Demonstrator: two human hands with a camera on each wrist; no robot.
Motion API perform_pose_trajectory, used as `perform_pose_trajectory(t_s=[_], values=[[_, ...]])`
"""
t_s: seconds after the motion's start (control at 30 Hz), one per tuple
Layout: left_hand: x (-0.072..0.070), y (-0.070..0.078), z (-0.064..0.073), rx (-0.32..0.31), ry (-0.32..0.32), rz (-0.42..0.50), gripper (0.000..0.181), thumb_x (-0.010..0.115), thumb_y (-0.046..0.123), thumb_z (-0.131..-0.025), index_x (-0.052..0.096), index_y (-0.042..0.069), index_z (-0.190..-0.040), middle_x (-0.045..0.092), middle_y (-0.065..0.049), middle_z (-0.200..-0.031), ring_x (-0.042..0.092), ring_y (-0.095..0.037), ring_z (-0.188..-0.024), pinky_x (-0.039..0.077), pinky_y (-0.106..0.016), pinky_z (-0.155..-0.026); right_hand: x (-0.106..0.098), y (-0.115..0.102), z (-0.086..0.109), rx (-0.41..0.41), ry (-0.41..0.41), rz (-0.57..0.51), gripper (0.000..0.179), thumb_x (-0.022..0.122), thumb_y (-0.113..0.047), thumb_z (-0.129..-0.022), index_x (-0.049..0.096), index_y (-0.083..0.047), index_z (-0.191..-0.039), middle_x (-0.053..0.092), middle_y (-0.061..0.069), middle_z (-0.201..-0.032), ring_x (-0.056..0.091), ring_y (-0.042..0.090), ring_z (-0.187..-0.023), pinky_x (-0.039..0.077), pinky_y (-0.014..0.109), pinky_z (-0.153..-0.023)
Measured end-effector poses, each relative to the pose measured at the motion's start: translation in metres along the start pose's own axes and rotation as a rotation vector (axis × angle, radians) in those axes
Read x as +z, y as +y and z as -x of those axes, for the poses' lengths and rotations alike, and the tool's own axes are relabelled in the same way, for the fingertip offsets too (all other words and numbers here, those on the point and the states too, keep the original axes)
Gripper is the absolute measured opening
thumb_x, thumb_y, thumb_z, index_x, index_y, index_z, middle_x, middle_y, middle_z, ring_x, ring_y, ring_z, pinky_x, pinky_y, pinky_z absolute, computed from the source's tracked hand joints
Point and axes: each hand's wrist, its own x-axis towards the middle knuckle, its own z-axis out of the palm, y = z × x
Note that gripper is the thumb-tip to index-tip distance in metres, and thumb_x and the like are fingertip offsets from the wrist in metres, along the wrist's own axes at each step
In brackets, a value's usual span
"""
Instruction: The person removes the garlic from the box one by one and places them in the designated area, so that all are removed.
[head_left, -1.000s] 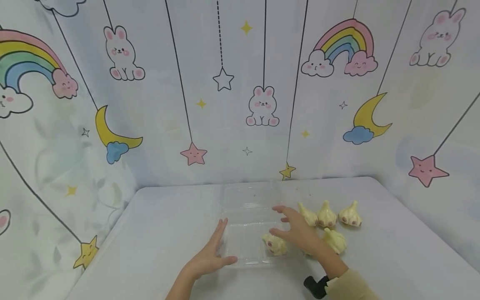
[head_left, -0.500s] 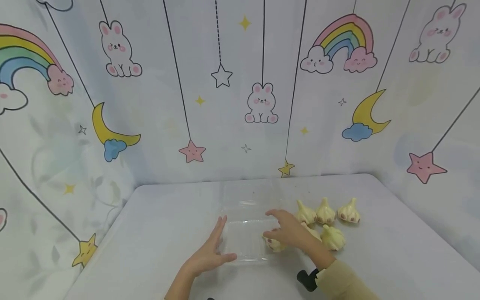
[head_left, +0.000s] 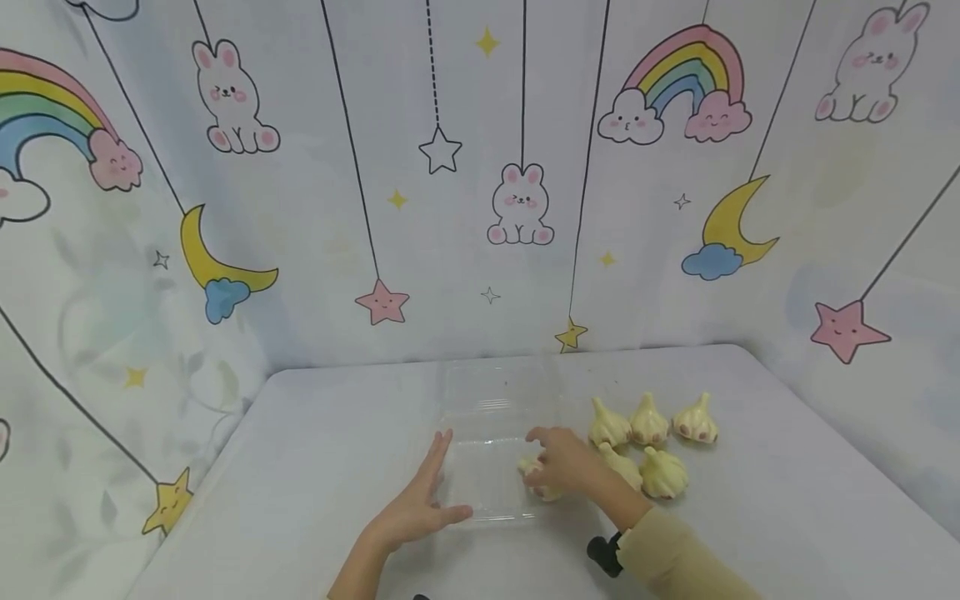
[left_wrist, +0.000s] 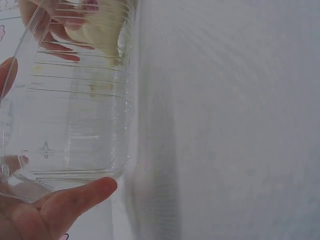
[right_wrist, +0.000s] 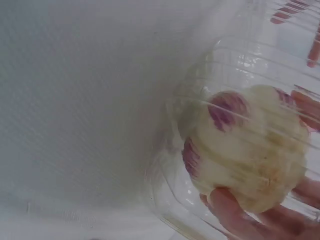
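Note:
A clear plastic clamshell box (head_left: 487, 487) lies with its lid (head_left: 498, 383) folded back on the white table. Inside its right part sits a garlic bulb (right_wrist: 245, 150), cream with purple-brown marks, seen through the ribbed wall in the right wrist view. My right hand (head_left: 567, 463) reaches into the box and grips this bulb, thumb and fingers around it; the hand partly hides it in the head view. My left hand (head_left: 411, 518) is at the box's left front corner, fingers straight along the left side. Its thumb (left_wrist: 82, 200) extends across the front wall.
Several more garlic bulbs (head_left: 648, 423) stand in a loose group right of the box, one (head_left: 663, 475) near my right forearm. A black wrist-camera mount (head_left: 606, 554) sits by my right sleeve. A cartoon-printed curtain (head_left: 322, 167) rises behind the table.
My right hand has moved left and down onto the garlic bulb in the box, and its fingers have drawn in around it. The left hand keeps its place.

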Motion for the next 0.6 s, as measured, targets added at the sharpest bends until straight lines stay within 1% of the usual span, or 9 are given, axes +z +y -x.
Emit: perform_pose_trajectory(t_s=[0.23,0.4,0.5,0.6], values=[[0.0004,0.0024,0.0000,-0.017,0.012,-0.020,0.101,0.072,0.020,-0.078,0.000,0.016,-0.148,-0.013,-0.024,-0.148,0.021,-0.057,-0.124,0.034,-0.063,-0.091,-0.0001,-0.0005,-0.0004,0.002,-0.012,-0.029,0.054,0.081,-0.018,-0.064,0.058,0.000,-0.110,0.066,0.013,-0.090,0.063,0.025,-0.086,0.051,0.038,-0.074],[0.0003,0.0024,-0.0003,-0.016,0.006,-0.017,0.100,0.072,0.020,-0.078,0.000,0.014,-0.148,-0.013,-0.024,-0.148,0.022,-0.057,-0.124,0.035,-0.063,-0.090,-0.0016,-0.0008,0.0014,0.021,-0.027,-0.069,0.057,0.082,-0.017,-0.062,0.058,-0.002,-0.111,0.065,0.011,-0.091,0.061,0.022,-0.084,0.051,0.037,-0.072],[0.0001,0.0022,-0.0001,-0.014,0.001,0.002,0.100,0.072,0.018,-0.078,0.000,0.013,-0.148,-0.014,-0.024,-0.148,0.021,-0.057,-0.124,0.035,-0.063,-0.090,-0.0013,0.0000,0.0030,0.026,-0.024,-0.093,0.056,0.083,-0.018,-0.063,0.059,-0.004,-0.112,0.064,0.011,-0.095,0.059,0.019,-0.082,0.051,0.036,-0.070],[0.0002,0.0019,0.0001,-0.018,-0.001,0.011,0.100,0.072,0.017,-0.078,0.000,0.015,-0.148,-0.014,-0.023,-0.149,0.020,-0.057,-0.125,0.035,-0.063,-0.091,0.0000,0.0014,0.0045,0.020,-0.015,-0.094,0.056,0.083,-0.019,-0.063,0.059,-0.007,-0.112,0.063,0.012,-0.101,0.058,0.016,-0.079,0.050,0.035,-0.068]])
